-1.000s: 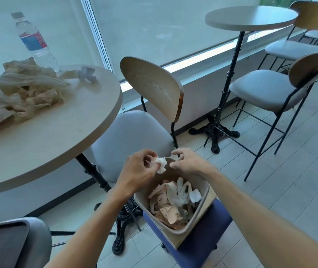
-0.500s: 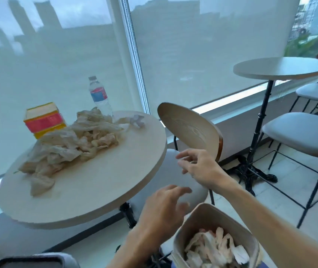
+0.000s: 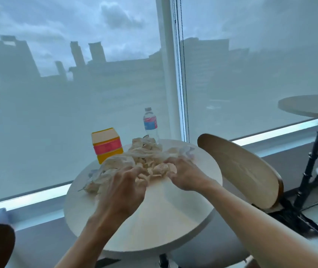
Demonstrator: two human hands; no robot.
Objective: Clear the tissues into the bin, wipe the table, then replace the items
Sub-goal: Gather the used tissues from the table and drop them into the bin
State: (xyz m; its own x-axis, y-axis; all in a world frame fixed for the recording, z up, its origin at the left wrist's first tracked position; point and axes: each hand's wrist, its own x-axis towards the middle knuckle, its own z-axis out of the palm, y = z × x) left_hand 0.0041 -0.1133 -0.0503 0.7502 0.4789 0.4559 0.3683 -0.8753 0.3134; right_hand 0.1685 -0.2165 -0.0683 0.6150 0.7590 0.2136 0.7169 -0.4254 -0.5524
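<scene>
Two hands over one round pale table (image 3: 154, 225). Head view: heap of crumpled beige tissues (image 3: 142, 161) on the far half, soft and creased. Behind it, a boxy yellow-and-pink carton (image 3: 106, 145) and a clear plastic water bottle (image 3: 150, 122), upright, capped. Curved wooden chair back (image 3: 239, 169) just right of the rim. Left hand (image 3: 123, 190), fingers curled into the heap; right hand (image 3: 183, 175), fingers bent on the tissues; whether either grips cannot be told.

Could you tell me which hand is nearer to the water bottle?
The right hand is nearer: it reaches into the tissues just in front of the water bottle, while the left hand sits further back and to the left.
</scene>
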